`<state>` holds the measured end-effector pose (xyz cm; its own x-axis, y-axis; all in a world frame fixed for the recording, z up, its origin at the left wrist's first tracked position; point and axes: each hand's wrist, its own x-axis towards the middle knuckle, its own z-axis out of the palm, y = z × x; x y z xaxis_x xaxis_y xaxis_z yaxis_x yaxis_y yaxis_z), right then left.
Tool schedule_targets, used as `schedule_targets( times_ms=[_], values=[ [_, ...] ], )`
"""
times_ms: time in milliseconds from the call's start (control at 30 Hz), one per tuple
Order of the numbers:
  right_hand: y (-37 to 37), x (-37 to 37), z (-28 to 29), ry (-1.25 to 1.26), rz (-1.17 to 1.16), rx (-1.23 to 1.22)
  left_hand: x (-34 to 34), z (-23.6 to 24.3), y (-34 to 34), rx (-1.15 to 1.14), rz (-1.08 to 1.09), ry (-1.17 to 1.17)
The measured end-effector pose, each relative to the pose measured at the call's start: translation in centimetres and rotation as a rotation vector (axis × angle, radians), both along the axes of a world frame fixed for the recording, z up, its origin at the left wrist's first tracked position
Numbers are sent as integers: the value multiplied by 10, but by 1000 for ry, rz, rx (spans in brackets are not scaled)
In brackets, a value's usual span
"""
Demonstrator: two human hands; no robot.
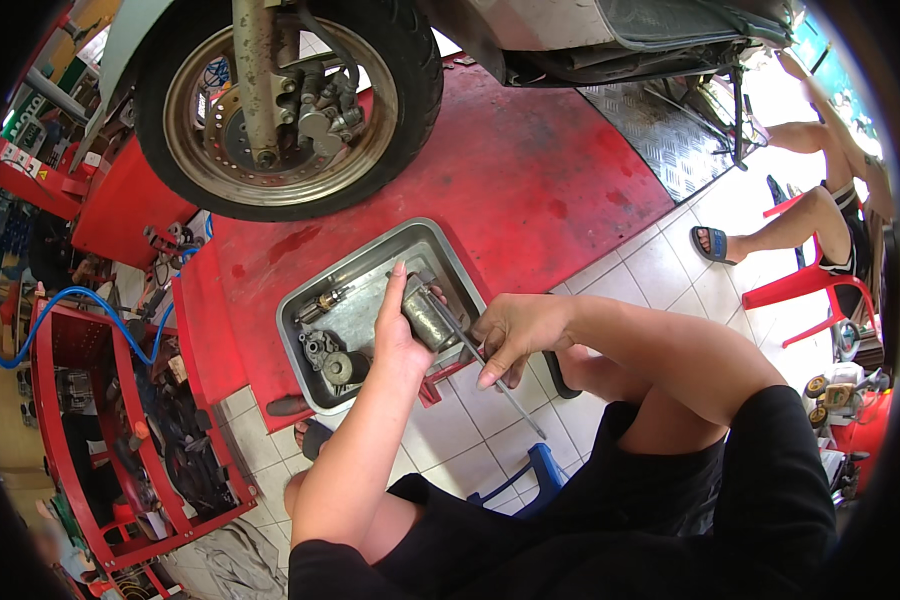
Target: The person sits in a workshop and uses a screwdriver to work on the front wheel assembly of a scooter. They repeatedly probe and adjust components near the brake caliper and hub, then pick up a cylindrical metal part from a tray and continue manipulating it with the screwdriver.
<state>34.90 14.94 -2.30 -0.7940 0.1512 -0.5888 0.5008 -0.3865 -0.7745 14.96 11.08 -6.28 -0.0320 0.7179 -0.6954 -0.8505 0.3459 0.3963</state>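
My left hand [406, 325] is wrapped round a worn cylindrical metal part [429, 318], held over the right side of a metal tray [422, 227]. A long thin metal rod [516, 402] slants across the cylinder's right side, its far end pointing down toward my lap. Thumb and fingers of my right hand [520, 335] pinch this rod; whether it has a handle is hidden. Inside the tray, left of my left hand, lie a round metal piece [345, 368], a small cast metal part [317, 346] and a slim shaft-like part [320, 303].
The tray rests on a red platform [530, 170] beneath a motorbike's front wheel [410, 130]. A red tool cart [120, 440] stands at left. A blue frame [543, 475] is near my knees. At right, another person's leg [785, 230] extends beside a red stool [790, 290].
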Motion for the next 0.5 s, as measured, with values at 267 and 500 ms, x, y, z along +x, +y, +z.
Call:
schedule_targets(
  times_ms=[267, 500],
  values=[
    [-4, 0, -6, 72, -58, -155, 0, 1, 1, 15, 35, 4],
    [1, 5, -8, -1, -35, -24, 2, 3, 1, 89, 66, 229]
  ],
)
